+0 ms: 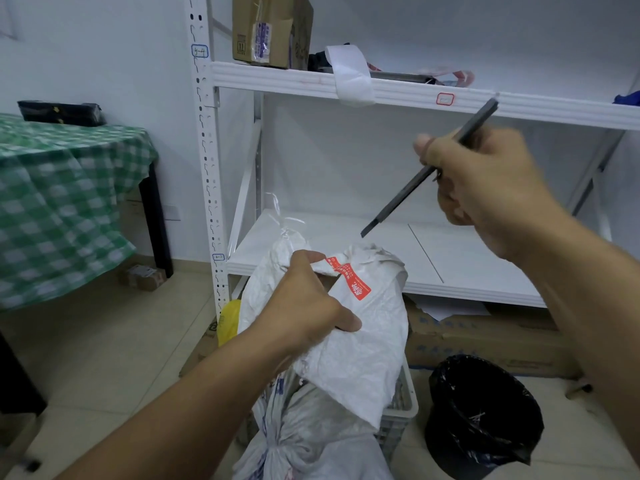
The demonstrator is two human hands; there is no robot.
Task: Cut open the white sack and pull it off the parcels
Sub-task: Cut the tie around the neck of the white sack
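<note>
Left hand: Your left hand (304, 306) grips the bunched neck of the white sack (367, 341), fingers curled round crumpled fabric.
Right hand: Your right hand (485, 181) is closed round a slim, dark, straight knife (391, 206). Its tip slants down, just above the sack's folded top.
Sack: It is woven plastic, matt and heavily creased. Its lower end drops into a white slotted crate (401, 407) on the floor, near the front edge of the rack's bottom shelf (346, 244).
Sticker: A red sticker (349, 275) with white print lies across the folded top, beside your left fingers. The print is too blurred to read.
Second sack: A greyish tied sack (311, 438) leans at the crate's near edge.
Room: A round bin (485, 417) with a glossy black liner stands just right of the crate. A table (52, 188) under green checked cloth stands well apart on the left, with pale floor tiles between.
Rack: The rack (311, 79) is white metal with a smooth bottom shelf. A brown carton (270, 29) sits at the upper shelf's left end. The small outlined tags are illegible.
</note>
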